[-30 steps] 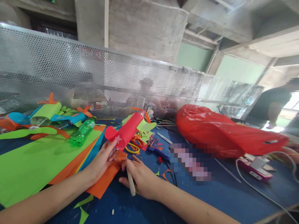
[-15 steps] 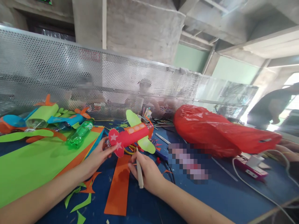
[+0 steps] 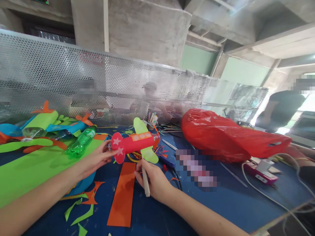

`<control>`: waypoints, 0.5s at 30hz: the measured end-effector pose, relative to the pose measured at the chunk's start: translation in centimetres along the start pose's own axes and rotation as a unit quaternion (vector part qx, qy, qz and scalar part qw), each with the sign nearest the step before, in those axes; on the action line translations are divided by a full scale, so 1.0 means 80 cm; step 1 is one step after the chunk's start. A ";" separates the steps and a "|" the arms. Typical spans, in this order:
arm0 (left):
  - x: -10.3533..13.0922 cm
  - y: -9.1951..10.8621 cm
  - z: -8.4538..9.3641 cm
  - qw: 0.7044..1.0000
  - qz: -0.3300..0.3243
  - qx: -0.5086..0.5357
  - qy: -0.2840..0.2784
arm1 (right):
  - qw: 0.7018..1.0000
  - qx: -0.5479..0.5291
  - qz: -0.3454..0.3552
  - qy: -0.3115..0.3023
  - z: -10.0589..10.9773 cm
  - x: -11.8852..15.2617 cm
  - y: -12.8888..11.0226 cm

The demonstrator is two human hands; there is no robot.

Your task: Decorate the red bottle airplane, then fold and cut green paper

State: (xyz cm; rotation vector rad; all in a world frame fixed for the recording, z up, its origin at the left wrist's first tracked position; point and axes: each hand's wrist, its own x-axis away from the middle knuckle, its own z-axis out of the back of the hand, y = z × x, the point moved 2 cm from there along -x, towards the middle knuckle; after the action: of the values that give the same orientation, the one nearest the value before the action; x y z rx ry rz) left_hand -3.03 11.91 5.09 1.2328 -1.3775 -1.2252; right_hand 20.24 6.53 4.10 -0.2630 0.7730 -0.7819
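Note:
My left hand [image 3: 99, 156] is closed around the tail end of a toy plane [image 3: 137, 143], made from a plastic bottle wrapped in red foam sheet. Its wings are lime green, the tail piece carries two pale stars, and an orange strip with round windows runs along the body. In my right hand [image 3: 156, 180] is a slim whitish marker [image 3: 146, 183], pinched with its upper end close to the near wing. Whether that end touches the wing I cannot tell. Below the plane lies an orange foam strip [image 3: 121, 196].
Other bottle planes [image 3: 40, 124] and a green bottle [image 3: 82, 142] stand on the left, by a large lime sheet [image 3: 31, 173]. Foam scraps [image 3: 85, 214] lie in front. Rightward are a red plastic bag [image 3: 221, 137], a power strip [image 3: 262, 173] with cable, and another person [image 3: 280, 108].
The plane has swung to a more level position, its tail end shifting left with my left hand. My right hand keeps the marker in much the same pose. The whole view has shifted slightly.

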 end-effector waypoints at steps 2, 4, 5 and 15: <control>-0.008 0.002 0.008 1.000 -0.016 -0.005 -0.005 | 1.000 -0.008 -0.004 -0.004 0.002 0.000 -0.002; -0.018 0.003 0.016 1.000 -0.029 -0.009 -0.005 | 1.000 -0.012 -0.004 -0.005 0.003 0.000 -0.003; -0.023 0.004 0.020 0.999 -0.034 -0.011 -0.003 | 1.000 -0.012 -0.003 -0.007 0.003 0.000 -0.003; -0.056 0.024 0.045 0.999 -0.025 -0.036 0.025 | 1.000 0.006 -0.011 -0.027 0.003 -0.002 -0.003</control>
State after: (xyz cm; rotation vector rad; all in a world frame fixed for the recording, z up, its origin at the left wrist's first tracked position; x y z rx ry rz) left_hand -6.34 16.81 6.56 1.2458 -1.2630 -1.2593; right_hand 20.23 6.48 4.49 -0.2802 0.7158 -0.7966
